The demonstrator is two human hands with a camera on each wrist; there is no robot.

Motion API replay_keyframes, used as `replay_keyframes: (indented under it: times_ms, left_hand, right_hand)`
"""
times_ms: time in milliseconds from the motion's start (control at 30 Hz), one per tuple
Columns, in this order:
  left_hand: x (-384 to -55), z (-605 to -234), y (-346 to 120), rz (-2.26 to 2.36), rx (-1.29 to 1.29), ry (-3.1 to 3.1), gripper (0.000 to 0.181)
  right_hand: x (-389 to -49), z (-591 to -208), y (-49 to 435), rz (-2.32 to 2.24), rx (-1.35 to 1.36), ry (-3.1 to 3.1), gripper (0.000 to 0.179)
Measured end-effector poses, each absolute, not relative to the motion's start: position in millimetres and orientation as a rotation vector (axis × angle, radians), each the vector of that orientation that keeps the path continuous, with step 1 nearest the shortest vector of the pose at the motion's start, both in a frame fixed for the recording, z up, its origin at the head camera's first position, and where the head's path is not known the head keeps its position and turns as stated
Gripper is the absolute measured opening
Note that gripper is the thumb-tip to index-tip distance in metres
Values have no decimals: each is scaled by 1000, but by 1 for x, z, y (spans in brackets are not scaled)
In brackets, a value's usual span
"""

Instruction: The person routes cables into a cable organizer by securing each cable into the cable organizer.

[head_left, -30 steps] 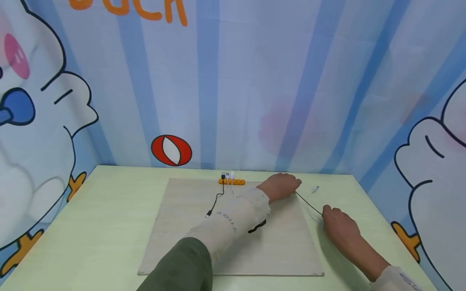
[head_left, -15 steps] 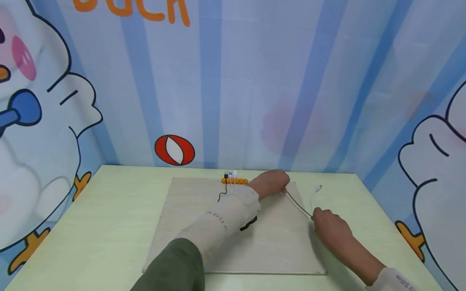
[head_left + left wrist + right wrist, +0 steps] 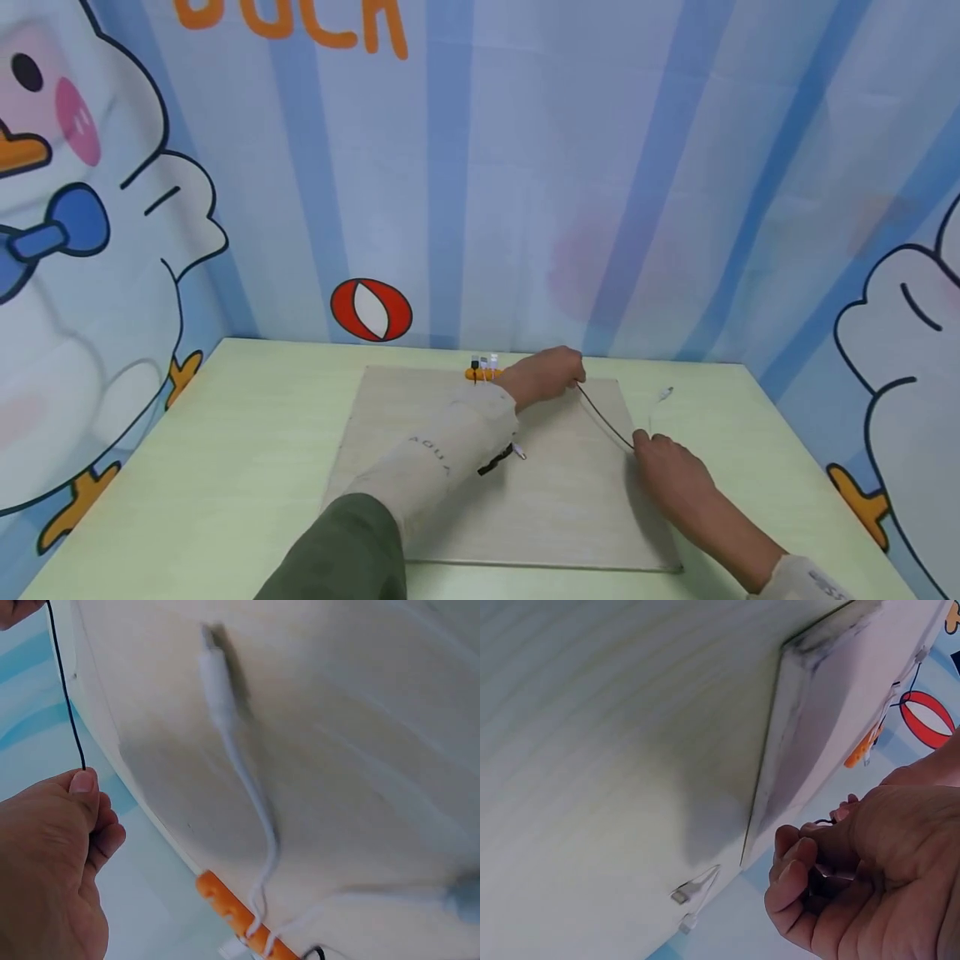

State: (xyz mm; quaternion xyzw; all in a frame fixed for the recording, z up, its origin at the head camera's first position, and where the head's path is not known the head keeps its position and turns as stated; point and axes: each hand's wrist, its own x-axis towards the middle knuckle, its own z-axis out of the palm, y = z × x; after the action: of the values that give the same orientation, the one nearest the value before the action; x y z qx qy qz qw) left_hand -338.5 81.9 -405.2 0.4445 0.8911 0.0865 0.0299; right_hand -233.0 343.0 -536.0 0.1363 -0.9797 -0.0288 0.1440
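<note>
A thin black cable (image 3: 602,417) runs between both hands above the right side of a pale board (image 3: 577,517). My left hand (image 3: 543,375) pinches it between thumb and fingers, close to an orange cable holder (image 3: 480,375) at the board's back edge. My right hand (image 3: 675,475), fingers curled, grips the cable lower and further right. In the left wrist view the cable (image 3: 69,712) rises from the left thumb tip. A white cable (image 3: 244,765) with its plug lies on the board, leading from the orange holder (image 3: 225,904). The cable's ends are hidden in the hands.
White cable plugs (image 3: 686,907) lie on the table right of the board, one plug (image 3: 665,393) showing beyond the right hand. Black and white plugs (image 3: 483,362) stand in the holder. A patterned blue backdrop (image 3: 517,167) rises behind the table.
My left hand has moved left toward the orange holder, still pinching the black cable. The right hand has followed a little leftward. The head view has turned slightly left.
</note>
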Motion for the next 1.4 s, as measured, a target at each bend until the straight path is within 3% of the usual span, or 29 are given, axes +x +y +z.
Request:
replay_keyframes:
  times_ms: [100, 300, 700, 1067, 1400]
  left_hand:
    - [-340, -403, 72, 220, 1343, 2744, 32]
    - [-345, -398, 53, 247, 1266, 2750, 39]
    - [-347, -393, 19, 402, 1155, 2813, 11]
    - [-349, -393, 1, 570, 1118, 2774, 12]
    - [-355, -393, -9, 478, 1090, 2802, 28]
  right_hand:
    - [-235, -538, 336, -81, 407, -2802, 11]
    - [-243, -540, 322, -63, 439, -2772, 13]
    - [-258, -539, 292, 81, 501, -2764, 23]
    - [-259, -537, 261, 155, 584, -2765, 22]
    - [-258, -532, 231, 179, 708, -2764, 22]
